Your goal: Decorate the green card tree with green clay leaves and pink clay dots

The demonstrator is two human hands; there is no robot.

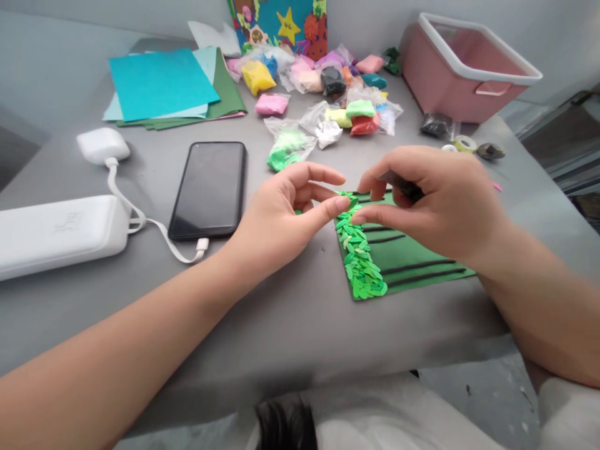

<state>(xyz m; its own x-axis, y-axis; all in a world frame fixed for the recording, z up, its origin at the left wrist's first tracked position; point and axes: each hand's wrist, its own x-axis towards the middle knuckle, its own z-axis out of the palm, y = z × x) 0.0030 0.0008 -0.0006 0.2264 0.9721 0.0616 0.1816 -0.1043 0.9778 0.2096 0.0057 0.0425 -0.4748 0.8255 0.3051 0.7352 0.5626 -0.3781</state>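
Observation:
A dark green sheet [417, 250] lies on the table, its left side covered with small bright green clay leaves [360, 265] and dark clay strips [419, 267] running across the rest. Over the leaves, my left hand [288, 215] pinches with thumb and middle finger; a bit of green clay [299, 212] shows inside its curl. My right hand [440, 194] hovers above the sheet, lower fingers curled round a dark thin tool [407, 186] that is mostly hidden. Its thumb and index finger are apart, close to my left fingertips.
Bagged coloured clay [285, 147] is spread behind my hands. A phone [210, 187] is cabled to a white power bank [65, 234] at left. Paper sheets [159, 84], a decorated picture [281, 25] and a pink bin [450, 75] stand farther back. Tape [465, 144] lies right.

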